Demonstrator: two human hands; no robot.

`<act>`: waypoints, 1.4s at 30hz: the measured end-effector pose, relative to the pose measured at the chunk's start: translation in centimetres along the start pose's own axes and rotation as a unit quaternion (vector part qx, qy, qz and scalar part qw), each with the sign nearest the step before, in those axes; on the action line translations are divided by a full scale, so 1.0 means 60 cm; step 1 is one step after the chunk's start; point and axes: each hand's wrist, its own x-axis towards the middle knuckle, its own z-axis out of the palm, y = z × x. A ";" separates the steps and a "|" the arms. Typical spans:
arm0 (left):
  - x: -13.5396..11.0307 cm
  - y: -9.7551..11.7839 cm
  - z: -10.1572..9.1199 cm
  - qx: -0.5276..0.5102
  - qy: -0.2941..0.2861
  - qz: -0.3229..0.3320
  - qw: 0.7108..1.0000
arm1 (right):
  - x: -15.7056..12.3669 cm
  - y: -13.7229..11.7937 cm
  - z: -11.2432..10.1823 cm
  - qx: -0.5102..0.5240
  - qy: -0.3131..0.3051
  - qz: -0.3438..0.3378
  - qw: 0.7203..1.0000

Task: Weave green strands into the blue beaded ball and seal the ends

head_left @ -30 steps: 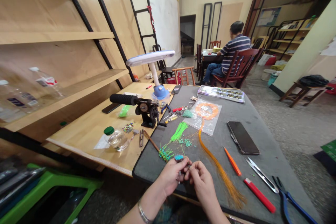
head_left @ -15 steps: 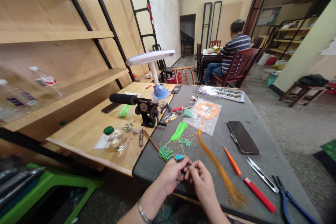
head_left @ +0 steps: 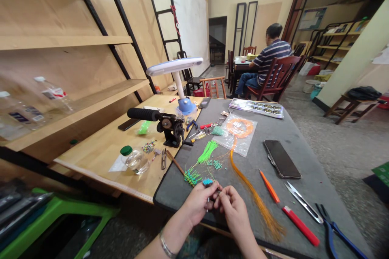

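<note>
My left hand, with a metal bangle at the wrist, is closed around a small dark stem topped by a turquoise bead cluster. Its thumb and index finger meet the fingertips of my right hand. The right fingers are pinched together; whatever lies between them is too small to make out. A thin greenish strand rises by the left fingertips. Just beyond my hands lie a bundle of green threads with beads, loose turquoise beads and bright green strands. An orange thread bundle stretches past my right hand.
On the grey mat, to the right, are an orange pen-like tool, thread snips, a red lighter, blue-handled pliers and a phone. At left stand a crank device and a bottle. A person sits farther back.
Both hands stay in nearly the same place and pose. The view has shifted very slightly; the seated person's forearm has moved a little.
</note>
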 end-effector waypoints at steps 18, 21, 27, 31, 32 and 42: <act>-0.004 0.007 0.006 -0.010 -0.006 -0.011 1.000 | -0.003 -0.005 0.001 0.001 0.009 -0.010 1.000; -0.003 0.007 0.005 -0.010 -0.006 -0.014 1.000 | -0.003 -0.008 0.001 -0.001 0.013 -0.011 1.000; -0.003 0.008 0.005 -0.012 -0.008 -0.013 1.000 | -0.002 -0.007 0.000 -0.006 0.005 -0.013 1.000; -0.003 0.009 0.006 -0.010 -0.009 -0.012 1.000 | -0.002 -0.003 0.001 -0.008 0.014 -0.012 1.000; -0.003 0.008 0.006 -0.009 -0.009 -0.012 1.000 | -0.002 -0.002 0.001 -0.009 0.017 -0.012 1.000; -0.004 0.009 0.006 -0.006 -0.009 -0.014 1.000 | -0.001 0.001 -0.001 -0.006 0.014 -0.008 1.000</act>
